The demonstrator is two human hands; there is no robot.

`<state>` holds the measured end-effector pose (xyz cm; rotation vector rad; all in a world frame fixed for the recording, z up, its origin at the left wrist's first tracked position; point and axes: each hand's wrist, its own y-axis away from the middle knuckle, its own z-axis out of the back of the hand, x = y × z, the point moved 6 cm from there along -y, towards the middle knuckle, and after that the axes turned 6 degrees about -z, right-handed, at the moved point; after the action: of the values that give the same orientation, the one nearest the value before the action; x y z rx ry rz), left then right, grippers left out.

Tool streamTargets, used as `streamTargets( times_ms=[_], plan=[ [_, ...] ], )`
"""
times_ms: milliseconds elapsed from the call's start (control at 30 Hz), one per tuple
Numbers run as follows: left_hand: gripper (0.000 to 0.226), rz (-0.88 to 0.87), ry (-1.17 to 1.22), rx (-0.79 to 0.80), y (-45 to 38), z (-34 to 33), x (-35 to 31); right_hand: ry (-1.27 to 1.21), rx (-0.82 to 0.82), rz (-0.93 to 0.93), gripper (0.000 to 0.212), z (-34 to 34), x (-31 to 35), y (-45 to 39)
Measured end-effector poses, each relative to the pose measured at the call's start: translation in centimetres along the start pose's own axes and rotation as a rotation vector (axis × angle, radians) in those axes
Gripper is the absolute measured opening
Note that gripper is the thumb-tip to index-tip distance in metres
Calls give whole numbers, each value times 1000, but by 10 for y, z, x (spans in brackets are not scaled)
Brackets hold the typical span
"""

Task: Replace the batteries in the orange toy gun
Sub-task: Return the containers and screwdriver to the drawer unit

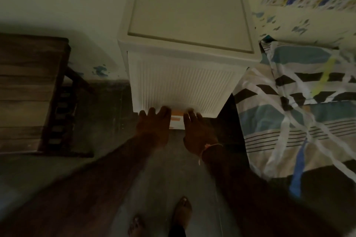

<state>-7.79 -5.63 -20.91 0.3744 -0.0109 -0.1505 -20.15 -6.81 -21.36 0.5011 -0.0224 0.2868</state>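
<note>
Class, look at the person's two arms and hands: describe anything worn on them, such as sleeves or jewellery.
Both forearms are bare, with no sleeves in view. The right hand has a thin thread bracelet at the wrist, with a loose end hanging down. The left hand shows nothing worn; the dim picture hides any rings.

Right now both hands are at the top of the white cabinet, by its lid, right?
Not quite. The head view shows the left hand and right hand at the bottom edge of the white cabinet, not up by its lid.
</note>
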Motion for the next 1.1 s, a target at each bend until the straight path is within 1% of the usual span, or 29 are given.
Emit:
streamTargets(
  times_ms=[100,200,267,533,733,833,967,1100],
  plan=[
    [91,18,-11,22,-16,0,5,7,12,-11,78,4,-4,-20],
    [93,33,10,9,-28,-3,10,-2,-7,-25,80,4,-7,-37],
    [93,32,9,-10,-32,-4,13,-1,-28,-22,79,4,-8,-42],
    [101,6,-52,-99,-44,-5,16,12,-27,2,81,10,-13,-58],
    [97,-25,-71,-145,-44,-5,19,-1,-35,-13,76,9,-10,-60],
    [91,30,-21,-146,-39,-7,15,15,-76,-31,72,9,-7,-55],
    [91,-52,-56,-178,-47,-17,12,43,-112,-49,73,6,-5,-46],
    [93,-73,-73,-144,-53,-21,16,26,-126,-37,70,8,-9,-49]
  ],
)
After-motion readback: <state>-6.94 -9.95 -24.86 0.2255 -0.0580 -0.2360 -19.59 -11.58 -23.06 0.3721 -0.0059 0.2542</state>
